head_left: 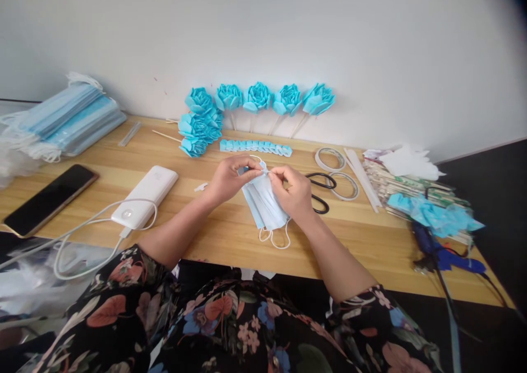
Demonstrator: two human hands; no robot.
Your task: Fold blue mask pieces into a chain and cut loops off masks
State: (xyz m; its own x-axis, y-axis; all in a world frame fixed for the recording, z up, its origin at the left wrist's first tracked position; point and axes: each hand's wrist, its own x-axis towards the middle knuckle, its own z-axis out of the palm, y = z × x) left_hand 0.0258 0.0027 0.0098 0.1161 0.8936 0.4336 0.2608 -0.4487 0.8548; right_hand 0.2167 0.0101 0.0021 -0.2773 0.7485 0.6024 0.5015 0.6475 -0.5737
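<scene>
My left hand (233, 178) and my right hand (291, 189) meet over the middle of the wooden table. Between their fingertips they pinch a small pale blue folded piece (263, 168). Below them on the table lies a light blue face mask (267, 204) with white ear loops, its upper part partly covered by my fingers. Just behind my hands runs a row of small folded blue pieces (255, 147). The black handles of scissors (320, 204) show beside my right hand, their blades hidden.
Blue paper roses (257, 97) stand along the wall. Stacked masks (69, 120), a black phone (50, 199) and a white power bank (145, 197) are left. Tape rolls (330, 159), white sticks (362, 179), bundled sticks (374, 173) and a blue glue gun (457, 260) are right.
</scene>
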